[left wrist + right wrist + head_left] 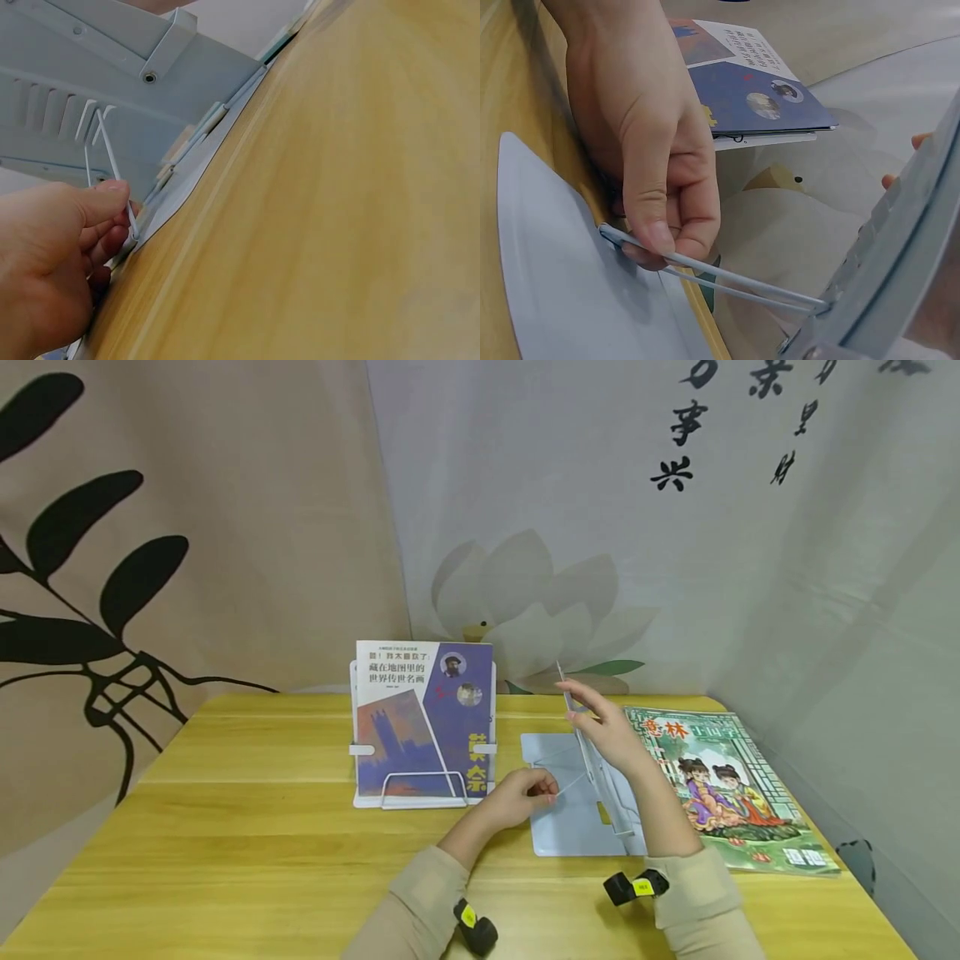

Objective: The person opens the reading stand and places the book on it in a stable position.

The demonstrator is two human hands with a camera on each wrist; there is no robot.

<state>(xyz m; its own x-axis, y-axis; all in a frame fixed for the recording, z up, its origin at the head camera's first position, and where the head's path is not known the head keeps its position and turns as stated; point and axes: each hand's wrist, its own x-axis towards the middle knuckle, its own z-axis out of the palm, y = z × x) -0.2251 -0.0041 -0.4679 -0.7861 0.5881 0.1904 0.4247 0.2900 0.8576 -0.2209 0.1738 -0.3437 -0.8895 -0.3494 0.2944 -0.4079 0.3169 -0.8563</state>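
A light grey metal book stand lies partly unfolded on the table, its base plate (551,839) flat and its back panel (592,768) tilted up nearly edge-on to the head camera. My left hand (517,797) pinches the thin wire support (112,154) between thumb and fingers, low over the base plate. This wire runs up to slots in the panel, as the right wrist view shows. My right hand (615,739) grips the panel near its upper edge, with fingertips (921,140) showing past that edge in the right wrist view.
Left of the hands, a purple and white book (423,718) stands on a second white stand (356,802) with side clips and a front wire. A green illustrated magazine (738,793) lies at the right, beside my right forearm. A printed curtain (510,485) hangs behind the wooden table (247,827).
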